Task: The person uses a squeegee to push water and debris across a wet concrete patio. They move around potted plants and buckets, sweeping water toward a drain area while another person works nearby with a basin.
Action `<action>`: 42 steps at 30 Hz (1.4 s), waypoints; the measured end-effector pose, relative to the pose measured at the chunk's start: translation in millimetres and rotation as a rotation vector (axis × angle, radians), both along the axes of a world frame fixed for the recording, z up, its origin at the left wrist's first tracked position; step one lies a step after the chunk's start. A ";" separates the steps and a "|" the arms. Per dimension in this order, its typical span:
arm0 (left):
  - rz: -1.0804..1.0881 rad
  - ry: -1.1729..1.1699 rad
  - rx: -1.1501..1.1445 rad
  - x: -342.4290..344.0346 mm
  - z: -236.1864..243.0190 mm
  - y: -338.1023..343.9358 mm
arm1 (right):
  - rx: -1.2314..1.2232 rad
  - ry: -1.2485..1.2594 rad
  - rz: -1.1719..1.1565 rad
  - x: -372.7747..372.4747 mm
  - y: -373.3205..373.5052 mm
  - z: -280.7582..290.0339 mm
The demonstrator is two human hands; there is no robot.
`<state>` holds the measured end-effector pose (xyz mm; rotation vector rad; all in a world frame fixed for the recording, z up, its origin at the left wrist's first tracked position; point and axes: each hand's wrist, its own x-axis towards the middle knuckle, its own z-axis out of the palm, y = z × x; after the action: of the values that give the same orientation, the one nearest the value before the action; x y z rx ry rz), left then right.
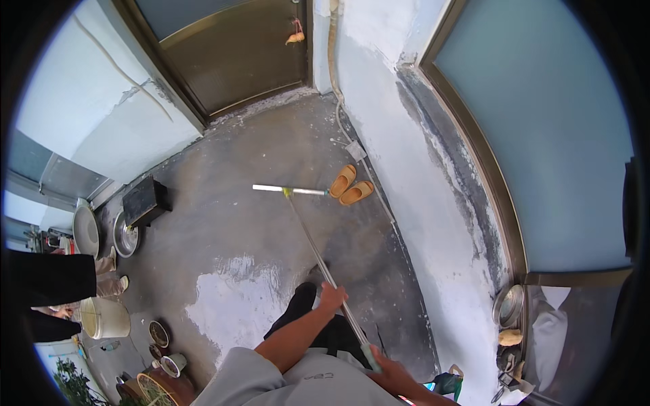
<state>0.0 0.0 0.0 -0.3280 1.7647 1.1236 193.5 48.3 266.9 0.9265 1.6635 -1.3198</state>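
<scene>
A long-handled floor squeegee [310, 238] slants away from my body, its pale bar-shaped head [271, 187] resting on the grey concrete floor [223, 162]. Partway down the metal pole my left hand [333, 296] is wrapped round it. Close to my body, my right hand [393, 373] grips the handle's grey-green end. At the right tip of the squeegee head sits a pair of tan slippers [351, 184]. Left of my feet, a bright, wet-looking patch [237, 301] shines on the floor.
Another person's shoe [114, 286] shows at the left, beside a cream bucket [107, 318]. A black box [145, 201] and metal basin [126, 235] stand farther up; several pots [173, 365] sit lower left. A brown door [237, 57] closes the far end; a white wall [433, 271] runs along the right.
</scene>
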 end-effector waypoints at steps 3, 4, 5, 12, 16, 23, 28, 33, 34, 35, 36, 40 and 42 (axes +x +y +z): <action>0.108 -0.077 0.125 7.0 32.7 -11.7 | 0.054 0.184 -0.156 22.9 7.7 7.5; 0.149 -0.111 0.170 3.8 40.0 -21.2 | -0.059 0.035 -0.232 6.5 17.5 27.9; 0.170 -0.061 0.171 3.1 32.6 -29.1 | -0.173 -0.129 -0.297 -2.5 23.5 40.3; 0.305 0.017 0.223 -89.0 25.5 11.8 | 0.191 0.339 -0.082 -64.9 13.0 5.6; 0.224 0.005 0.329 -188.2 16.0 62.9 | 0.323 0.376 -0.170 -155.0 3.7 -22.1; 0.128 -0.027 0.492 -336.7 -23.3 138.3 | 0.326 0.278 -0.471 -342.1 4.0 -57.1; 0.112 -0.102 0.497 -422.3 -60.1 166.9 | 0.258 0.310 -0.551 -451.6 6.2 -66.8; -0.035 -0.062 0.378 -482.0 -70.3 138.6 | 0.147 0.193 -0.361 -519.3 7.7 -45.1; -0.066 -0.057 0.375 -485.6 -61.7 131.9 | 0.142 0.178 -0.311 -522.7 8.4 -40.6; -0.047 -0.068 0.375 -483.6 -51.9 122.7 | 0.137 0.144 -0.263 -518.2 7.2 -36.4; -0.036 -0.093 0.382 -469.8 -29.6 114.4 | 0.140 0.096 -0.223 -502.4 6.2 -31.0; 0.123 -0.015 0.365 -425.5 -15.9 78.1 | 0.046 -0.259 -0.001 -492.6 11.7 12.6; 0.179 0.023 0.380 -400.8 -13.4 57.9 | 0.246 -0.008 0.174 -431.3 2.5 -13.0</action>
<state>-400.8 57.9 -13.4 -0.2442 1.5221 1.5654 -237.8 50.8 253.8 0.9021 1.8839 -1.0101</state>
